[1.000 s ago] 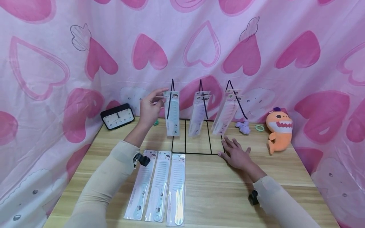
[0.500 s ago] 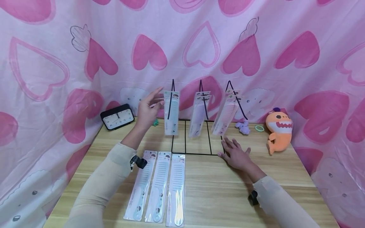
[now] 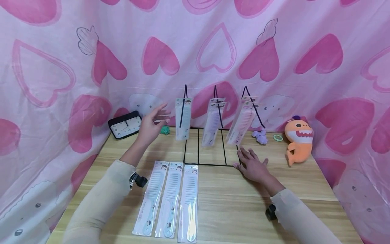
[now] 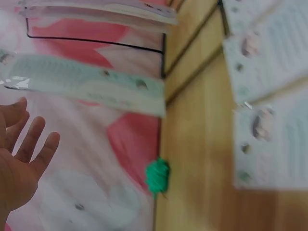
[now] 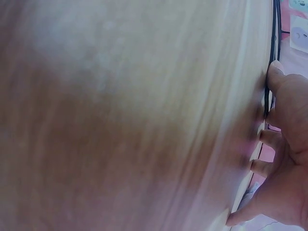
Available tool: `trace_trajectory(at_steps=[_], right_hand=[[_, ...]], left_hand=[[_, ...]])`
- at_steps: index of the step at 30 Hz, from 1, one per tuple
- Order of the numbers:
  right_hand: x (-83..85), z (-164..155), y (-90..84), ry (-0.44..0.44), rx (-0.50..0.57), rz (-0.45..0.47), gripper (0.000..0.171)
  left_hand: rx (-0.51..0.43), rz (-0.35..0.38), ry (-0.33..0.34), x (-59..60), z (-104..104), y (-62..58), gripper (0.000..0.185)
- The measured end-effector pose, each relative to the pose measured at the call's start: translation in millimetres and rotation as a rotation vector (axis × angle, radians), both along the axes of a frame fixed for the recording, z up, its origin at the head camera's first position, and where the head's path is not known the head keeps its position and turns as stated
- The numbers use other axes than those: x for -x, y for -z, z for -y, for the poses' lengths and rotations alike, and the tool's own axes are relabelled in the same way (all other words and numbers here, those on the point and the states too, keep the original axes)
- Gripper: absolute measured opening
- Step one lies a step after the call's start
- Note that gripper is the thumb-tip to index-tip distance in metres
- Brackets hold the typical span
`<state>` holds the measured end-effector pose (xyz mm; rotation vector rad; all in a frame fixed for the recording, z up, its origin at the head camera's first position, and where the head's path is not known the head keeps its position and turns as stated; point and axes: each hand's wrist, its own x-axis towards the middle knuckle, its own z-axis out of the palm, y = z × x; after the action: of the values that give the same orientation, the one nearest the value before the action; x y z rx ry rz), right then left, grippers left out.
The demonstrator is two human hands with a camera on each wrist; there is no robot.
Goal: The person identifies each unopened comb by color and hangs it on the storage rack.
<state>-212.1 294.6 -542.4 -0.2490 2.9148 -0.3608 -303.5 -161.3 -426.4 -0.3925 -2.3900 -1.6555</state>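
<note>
A black wire rack [image 3: 213, 165] stands on the table, with packaged combs hanging from its three arms. On the left arm hangs a pale green-blue packaged comb [image 3: 183, 118], also visible in the left wrist view as a packaged comb [image 4: 86, 82]. My left hand [image 3: 150, 125] is just left of it, fingers loosely spread, apart from the package and holding nothing. Purple packaged combs [image 3: 212, 123] hang in the middle, pink packaged combs [image 3: 241, 123] on the right. My right hand [image 3: 254, 167] rests with spread fingers at the rack's front right corner.
Three packaged combs [image 3: 172, 200] lie side by side at front left. A black clock [image 3: 126, 125] and a green hair tie [image 3: 165, 130] sit behind. To the right are a purple hair tie [image 3: 260, 137], a green ring [image 3: 277, 137] and an orange plush shark [image 3: 299, 140].
My left hand has come away from the hanging green-blue comb package, moving left and slightly down. That package has swung slightly on its arm. My right hand has stayed in place.
</note>
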Motion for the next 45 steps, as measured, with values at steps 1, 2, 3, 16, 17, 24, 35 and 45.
trace_trajectory(at_steps=[1,2,3,16,17,24,35,45], right_hand=[[0.4,0.1,0.1,0.002,0.002,0.004,0.081],[0.7,0.2,0.1,0.002,0.002,0.006,0.080],[0.8,0.3,0.1,0.001,0.001,0.005,0.080],[0.2,0.1,-0.9,0.005,0.002,0.005,0.080],[0.2,0.0,-1.0,0.004,0.001,0.004,0.080],[-2.3,0.3,-0.3,-0.006,-0.012,-0.023,0.081],[-3.8,1.9,-0.6,-0.013,-0.017,-0.046,0.079],[-3.8,2.1,-1.6,-0.015,-0.013,-0.045,0.079]], left_hand=[[0.024,0.023,-0.003,-1.6,3.5,3.3,0.068],[0.043,0.046,-0.004,-3.4,7.1,6.6,0.070],[0.063,0.060,-0.003,-5.1,11.0,10.0,0.071],[0.333,0.179,0.060,-26.1,63.2,57.3,0.056],[0.353,0.185,0.069,-28.2,65.3,60.0,0.056],[0.427,0.276,0.144,-41.5,70.8,76.0,0.052],[0.598,0.349,0.195,-55.3,69.5,88.7,0.050],[0.689,0.360,0.171,-63.2,69.0,94.9,0.040]])
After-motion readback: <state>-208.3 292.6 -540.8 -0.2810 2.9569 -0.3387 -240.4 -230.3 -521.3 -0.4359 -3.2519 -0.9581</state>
